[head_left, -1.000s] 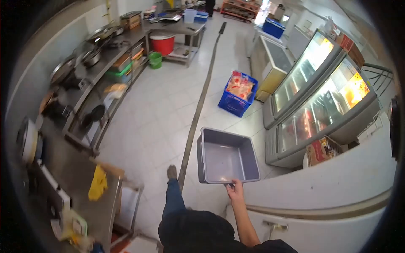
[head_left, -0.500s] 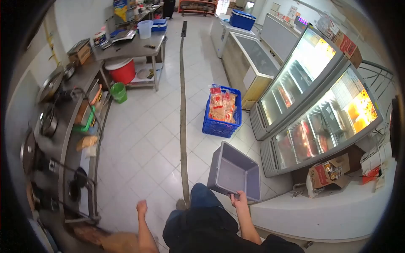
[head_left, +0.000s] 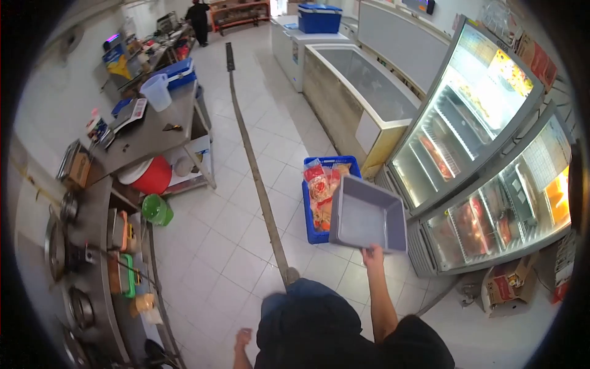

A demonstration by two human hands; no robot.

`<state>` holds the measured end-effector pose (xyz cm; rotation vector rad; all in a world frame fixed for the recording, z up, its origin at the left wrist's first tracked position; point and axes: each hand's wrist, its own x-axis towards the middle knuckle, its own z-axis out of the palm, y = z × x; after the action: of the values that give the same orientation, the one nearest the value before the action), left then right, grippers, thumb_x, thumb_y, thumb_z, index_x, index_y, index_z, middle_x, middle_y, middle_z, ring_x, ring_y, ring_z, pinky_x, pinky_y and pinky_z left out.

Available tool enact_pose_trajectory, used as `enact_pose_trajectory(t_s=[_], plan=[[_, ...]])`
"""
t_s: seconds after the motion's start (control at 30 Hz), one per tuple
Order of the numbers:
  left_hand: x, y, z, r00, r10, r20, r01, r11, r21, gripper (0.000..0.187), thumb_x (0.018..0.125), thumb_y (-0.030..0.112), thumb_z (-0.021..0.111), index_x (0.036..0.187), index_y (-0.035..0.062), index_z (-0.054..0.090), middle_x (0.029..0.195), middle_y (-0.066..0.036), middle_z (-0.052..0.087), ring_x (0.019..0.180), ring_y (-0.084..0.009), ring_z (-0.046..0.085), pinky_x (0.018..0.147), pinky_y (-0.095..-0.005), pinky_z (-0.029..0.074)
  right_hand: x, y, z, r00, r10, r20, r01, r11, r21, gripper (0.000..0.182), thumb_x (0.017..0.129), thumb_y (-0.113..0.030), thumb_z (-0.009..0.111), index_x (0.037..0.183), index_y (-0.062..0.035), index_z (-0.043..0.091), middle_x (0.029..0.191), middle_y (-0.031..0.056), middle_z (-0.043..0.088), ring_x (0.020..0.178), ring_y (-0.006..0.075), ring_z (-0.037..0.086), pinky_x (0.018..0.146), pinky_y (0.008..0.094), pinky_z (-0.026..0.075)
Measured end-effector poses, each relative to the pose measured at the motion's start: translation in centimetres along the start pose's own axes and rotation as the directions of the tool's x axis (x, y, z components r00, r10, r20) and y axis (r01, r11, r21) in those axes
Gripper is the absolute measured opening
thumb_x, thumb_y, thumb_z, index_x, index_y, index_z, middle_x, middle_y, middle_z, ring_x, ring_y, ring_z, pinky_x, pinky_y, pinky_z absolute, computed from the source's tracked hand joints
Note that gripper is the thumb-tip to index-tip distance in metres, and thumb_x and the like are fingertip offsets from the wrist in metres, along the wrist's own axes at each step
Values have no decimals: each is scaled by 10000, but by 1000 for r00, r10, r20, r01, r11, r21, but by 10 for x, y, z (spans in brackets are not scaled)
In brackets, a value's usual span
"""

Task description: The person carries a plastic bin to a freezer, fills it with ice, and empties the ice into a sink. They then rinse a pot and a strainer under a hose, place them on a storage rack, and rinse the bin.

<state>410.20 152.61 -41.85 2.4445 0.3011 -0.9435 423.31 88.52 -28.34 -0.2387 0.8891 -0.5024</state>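
Note:
My right hand (head_left: 372, 254) grips the near rim of a grey plastic tub (head_left: 369, 212), which is held out in front and tilted so its inside faces me. Behind the tub, partly covered by it, a blue plastic crate (head_left: 318, 236) stands on the floor. Plastic bags of food with red print (head_left: 321, 189) fill the crate; I cannot make out exactly what food. Low beside my body hangs my left hand (head_left: 243, 336), its fingers loosely curled and nothing in them.
On the right stand glass-door fridges (head_left: 455, 123) and a chest freezer (head_left: 344, 92) with its lid raised. Steel tables (head_left: 157, 132) and a shelf with pans (head_left: 80, 307) line the left, near a red tub (head_left: 152, 177) and green bucket (head_left: 157, 210). A person (head_left: 198, 21) stands far back.
I have moved forward, nearer the crate and freezer. The grey tub has come up and right, overlapping the crate in view. My left hand has swung back towards my body.

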Motion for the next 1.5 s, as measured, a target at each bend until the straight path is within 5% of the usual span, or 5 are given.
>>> enact_pose_trajectory(t_s=[0.9, 1.3, 1.37, 1.43, 1.5], plan=[[499, 587, -421, 997, 81, -3, -65, 776, -628, 341, 916, 347, 538, 1102, 62, 550, 984, -79, 623, 772, -192, 616, 618, -304, 493, 457, -136, 475, 762, -537, -362, 568, 822, -23, 290, 905, -142, 527, 1139, 21, 473, 1146, 148, 488, 1094, 287, 481, 965, 475, 464], [497, 453, -316, 893, 339, 296, -370, 928, 52, 419, 891, 412, 493, 1044, 46, 628, 993, -185, 656, 962, -326, 623, 820, -429, 490, 393, -73, 476, 844, -462, -274, 423, 886, -191, 467, 919, -350, 517, 1269, -51, 443, 1140, 153, 506, 1095, 301, 483, 987, 480, 407], [460, 475, -331, 902, 29, 432, -11, 999, -45, 424, 910, 403, 462, 1124, 58, 587, 1054, -171, 644, 984, -326, 612, 833, -417, 483, 368, -19, 421, 817, -562, -126, 335, 642, -689, 464, 914, -373, 509, 1289, -108, 452, 1065, 77, 566, 1001, 286, 541, 868, 486, 467], [416, 542, -359, 814, -310, 492, 399, 913, -84, 419, 926, 385, 442, 1169, 65, 560, 1106, -167, 629, 1014, -323, 599, 845, -411, 477, 343, 51, 330, 816, -438, 378, 130, -498, -858, 525, 895, -323, 510, 1344, -76, 398, 1175, 145, 569, 1031, 360, 553, 841, 505, 451], [394, 534, -344, 772, -258, 581, 426, 888, -172, 466, 940, 375, 431, 1251, 34, 491, 1200, -168, 578, 1080, -309, 554, 899, -384, 448, 260, 123, 299, 924, -25, 382, 299, -575, -761, 578, 852, -331, 579, 1338, -56, 429, 1326, 168, 492, 1249, 327, 434, 1013, 418, 354]])
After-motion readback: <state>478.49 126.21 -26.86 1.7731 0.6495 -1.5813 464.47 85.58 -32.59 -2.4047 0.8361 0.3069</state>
